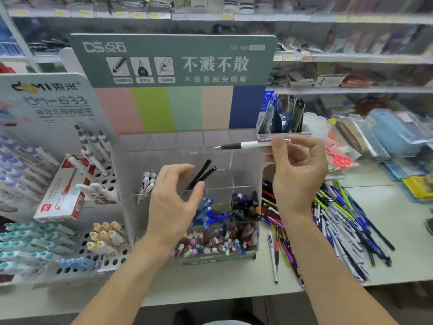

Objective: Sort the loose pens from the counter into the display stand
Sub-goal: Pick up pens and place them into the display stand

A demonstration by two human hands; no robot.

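Pen [248,144], 1, white with black grip, held level above the display stand [243,160], pinched in the right hand [297,174]. Left hand [174,200], fingers apart and curved, holds nothing. Stand's far compartment: 2 black pens [201,175]; left compartment: white pens [146,184]; near compartments: many. Loose pens [339,228] lie on the counter [398,231], right.

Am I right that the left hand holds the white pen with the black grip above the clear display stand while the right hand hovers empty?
Not quite: the hands are swapped. In the head view the right hand pinches the white pen above the clear display stand, and the left hand hovers empty.
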